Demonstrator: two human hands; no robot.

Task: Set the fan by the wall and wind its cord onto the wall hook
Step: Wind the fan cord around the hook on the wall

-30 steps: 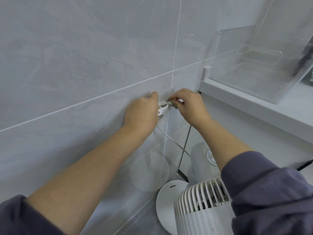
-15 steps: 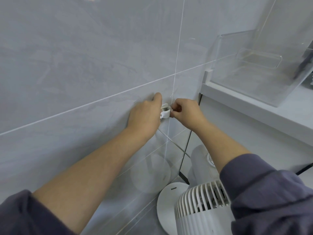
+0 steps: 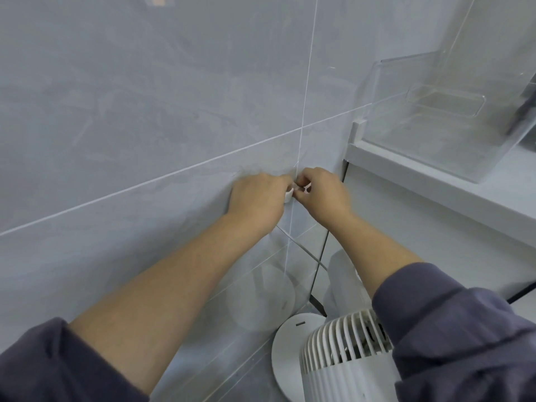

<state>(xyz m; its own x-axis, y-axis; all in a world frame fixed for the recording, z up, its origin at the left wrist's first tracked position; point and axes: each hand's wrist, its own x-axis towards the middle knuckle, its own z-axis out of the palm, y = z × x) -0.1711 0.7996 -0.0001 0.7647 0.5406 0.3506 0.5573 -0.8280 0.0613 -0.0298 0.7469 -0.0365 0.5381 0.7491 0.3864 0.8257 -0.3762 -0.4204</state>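
Observation:
A white fan [image 3: 345, 358] with a ribbed grille stands on its round base [image 3: 287, 343] on the floor, close to the grey tiled wall [image 3: 145, 111]. A small white wall hook [image 3: 289, 195] sits on the wall between my two hands. My left hand [image 3: 258, 201] is closed against the hook's left side. My right hand [image 3: 324, 192] pinches the white cord [image 3: 303, 189] right at the hook. A thin stretch of cord [image 3: 304, 250] runs down from the hook toward the fan. The hook is mostly hidden by my fingers.
A white counter ledge [image 3: 420, 175] juts out at the right, carrying a clear plastic bin [image 3: 452, 111]. A white cabinet side [image 3: 406, 227] drops below the ledge, beside the fan. Glossy tiles reflect the fan's base. A dark cable [image 3: 522, 294] shows at the far right.
Both hands have closed in tighter on the hook; my right hand shifted slightly left and its fingers curled over the cord. The view has drifted a little.

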